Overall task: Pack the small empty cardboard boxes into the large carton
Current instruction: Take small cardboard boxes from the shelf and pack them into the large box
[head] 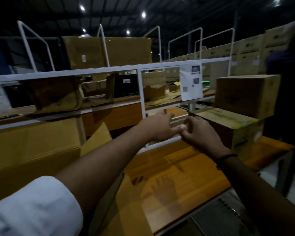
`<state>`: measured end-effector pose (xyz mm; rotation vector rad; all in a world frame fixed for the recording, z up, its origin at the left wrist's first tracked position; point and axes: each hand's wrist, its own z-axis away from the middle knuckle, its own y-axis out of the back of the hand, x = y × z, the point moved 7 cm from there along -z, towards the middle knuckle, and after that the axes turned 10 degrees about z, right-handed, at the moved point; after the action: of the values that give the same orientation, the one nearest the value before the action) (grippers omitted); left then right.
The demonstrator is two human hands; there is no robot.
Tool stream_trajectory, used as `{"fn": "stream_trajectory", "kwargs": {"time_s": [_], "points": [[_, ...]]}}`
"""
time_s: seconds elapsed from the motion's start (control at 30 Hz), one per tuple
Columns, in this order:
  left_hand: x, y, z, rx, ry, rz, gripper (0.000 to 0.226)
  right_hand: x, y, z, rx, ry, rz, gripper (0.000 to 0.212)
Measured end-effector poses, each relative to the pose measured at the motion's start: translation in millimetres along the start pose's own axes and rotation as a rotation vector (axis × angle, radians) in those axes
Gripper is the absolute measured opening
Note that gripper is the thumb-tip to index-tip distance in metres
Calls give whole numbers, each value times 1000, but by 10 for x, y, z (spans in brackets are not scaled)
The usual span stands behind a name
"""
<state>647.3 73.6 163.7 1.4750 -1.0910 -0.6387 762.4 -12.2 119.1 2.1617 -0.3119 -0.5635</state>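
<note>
Left hand (157,126): centre of the frame, reaching forward into a lower opening of the white metal rack (140,92); fingers straight, thumb stuck out to the right.
Right hand (202,135): just right of the left hand, close to its thumb tip; fingers bent at the knuckles. Whether they grip anything cannot be told.
Brown cardboard piece (176,124): between the two hands, behind the rack bar; blurred, and contact with either hand cannot be told.
Large carton (32,147): left of the frame, on the wooden table (177,167), with one flap (95,138) raised toward the centre.
Lower box (228,126): right of the frame, on the table, just beside the right hand.
Upper box (247,94): stacked on the lower box, shifted to the right.
Paper sheet (191,82): hung on the rack, above the hands.
White sleeve (32,206): lower left, on the left arm.
Dark wristband (226,157): on the right wrist.
Second person (288,65): right edge, standing beyond the stacked boxes.
</note>
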Motion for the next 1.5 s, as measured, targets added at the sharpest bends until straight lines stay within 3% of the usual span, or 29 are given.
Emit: {"fn": "stream_trajectory", "kwargs": {"time_s": [0.23, 0.5, 0.77, 1.0, 1.3, 1.5], "points": [[576, -458, -741, -122, -56, -20, 78, 1014, -11, -183, -16, -82, 48, 44], [789, -1024, -1563, -192, -3, 41, 82, 2014, -124, -379, -17, -146, 109, 45], [596, -1866, -2012, -168, 44, 95, 93, 2591, -537, -518, -73, -194, 107, 51], [292, -2104, -2440, -82, 45, 214, 78, 2904, -920, -865, -80, -243, 88, 54], [-206, -2454, -3368, -31, 53, 288, 86, 3404, -1406, -1518, -148, -388, 163, 64], [-433, -2549, -4155, -24, 44, 292, 86, 3497, -1666, -1587, -170, -398, 293, 51]]}}
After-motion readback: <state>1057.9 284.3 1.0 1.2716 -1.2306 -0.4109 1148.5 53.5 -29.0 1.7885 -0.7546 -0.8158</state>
